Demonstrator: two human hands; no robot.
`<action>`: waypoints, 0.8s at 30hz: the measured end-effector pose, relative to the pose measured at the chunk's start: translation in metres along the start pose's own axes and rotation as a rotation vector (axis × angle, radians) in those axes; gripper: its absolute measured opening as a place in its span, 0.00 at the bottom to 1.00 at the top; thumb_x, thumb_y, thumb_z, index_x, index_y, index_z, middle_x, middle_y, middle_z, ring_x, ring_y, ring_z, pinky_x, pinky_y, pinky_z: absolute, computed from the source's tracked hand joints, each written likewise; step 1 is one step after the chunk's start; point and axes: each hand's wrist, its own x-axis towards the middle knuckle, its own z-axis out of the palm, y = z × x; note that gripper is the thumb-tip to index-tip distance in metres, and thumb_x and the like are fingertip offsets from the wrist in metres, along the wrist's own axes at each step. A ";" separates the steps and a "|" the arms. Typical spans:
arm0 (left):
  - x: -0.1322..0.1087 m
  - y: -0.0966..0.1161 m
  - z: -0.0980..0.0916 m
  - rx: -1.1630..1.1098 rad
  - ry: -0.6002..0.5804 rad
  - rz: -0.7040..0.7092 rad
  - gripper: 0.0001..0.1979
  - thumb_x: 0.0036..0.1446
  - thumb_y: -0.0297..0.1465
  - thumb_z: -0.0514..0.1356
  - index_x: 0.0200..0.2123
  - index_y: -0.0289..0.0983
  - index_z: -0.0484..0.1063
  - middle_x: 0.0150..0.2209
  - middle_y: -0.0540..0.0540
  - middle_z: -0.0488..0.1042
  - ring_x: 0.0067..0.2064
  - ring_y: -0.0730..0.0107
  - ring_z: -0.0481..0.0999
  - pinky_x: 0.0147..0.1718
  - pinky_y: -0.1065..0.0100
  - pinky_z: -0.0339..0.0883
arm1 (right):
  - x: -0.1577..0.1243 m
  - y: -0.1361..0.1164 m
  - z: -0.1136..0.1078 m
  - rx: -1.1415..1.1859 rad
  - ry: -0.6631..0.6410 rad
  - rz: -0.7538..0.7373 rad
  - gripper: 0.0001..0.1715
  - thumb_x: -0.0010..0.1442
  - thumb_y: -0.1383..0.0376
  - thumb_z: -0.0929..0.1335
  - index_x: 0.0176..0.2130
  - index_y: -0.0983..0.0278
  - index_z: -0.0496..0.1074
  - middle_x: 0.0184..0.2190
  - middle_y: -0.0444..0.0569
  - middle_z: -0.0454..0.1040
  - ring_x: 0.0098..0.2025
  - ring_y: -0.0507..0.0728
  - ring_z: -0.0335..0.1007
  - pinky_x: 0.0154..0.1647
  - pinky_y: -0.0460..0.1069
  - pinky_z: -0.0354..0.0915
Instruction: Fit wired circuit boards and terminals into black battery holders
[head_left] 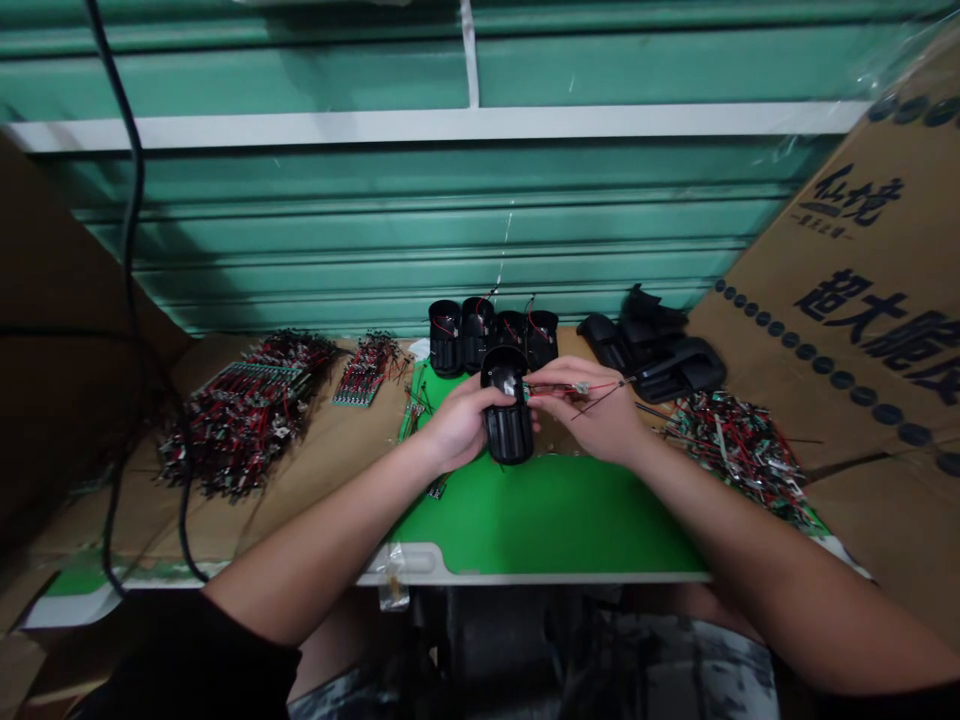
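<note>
the left hand (466, 428) is clamped around a black plastic housing (507, 425), its fingers wrapped over the near side, and holds it upright above a green mat (547, 515). the right hand (589, 412) is right up beside it, its fingertips (541, 395) pinching a thin bunch of red and black wires (574, 390) close to the housing. the hands are together but each has its own hold. a small metal bit (581, 387) shows on the wires, and their ends stick out past the right hand. i can't tell whether the wires are joined to the housing.

just beyond the hands, four more housings (476, 335) stand in a row, with red wire showing at their tops. further off past the right hand lies a heap of black plastic parts (652, 345), and nearer that hand is a loose pile of wired pieces (739, 450). left of the left hand are a big heap of wired strips (240, 425) and a smaller bunch (366, 370), both on tan cardboard (330, 470). a black cable (131, 250) hangs further left. a green roller shutter (450, 230) runs behind it all, and a printed carton (832, 290) leans in on the right.
</note>
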 end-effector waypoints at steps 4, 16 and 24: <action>-0.001 -0.003 0.003 0.017 0.012 -0.009 0.16 0.51 0.27 0.69 0.44 0.35 0.73 0.35 0.41 0.83 0.34 0.54 0.86 0.40 0.53 0.80 | 0.001 0.003 -0.001 -0.080 -0.016 -0.059 0.10 0.68 0.63 0.76 0.49 0.57 0.85 0.44 0.50 0.83 0.43 0.59 0.81 0.42 0.53 0.76; 0.002 -0.011 0.002 0.080 0.025 0.035 0.18 0.53 0.28 0.69 0.46 0.37 0.70 0.35 0.43 0.82 0.34 0.56 0.85 0.41 0.53 0.80 | 0.001 0.003 -0.003 -0.136 -0.076 -0.093 0.10 0.68 0.66 0.75 0.50 0.57 0.84 0.43 0.50 0.83 0.43 0.59 0.81 0.45 0.54 0.75; 0.003 -0.017 -0.001 0.161 0.041 0.076 0.21 0.54 0.31 0.72 0.48 0.38 0.69 0.38 0.46 0.81 0.34 0.60 0.83 0.42 0.52 0.80 | 0.001 0.001 -0.004 -0.210 -0.117 -0.107 0.09 0.69 0.65 0.75 0.49 0.58 0.85 0.42 0.50 0.84 0.42 0.58 0.81 0.46 0.53 0.76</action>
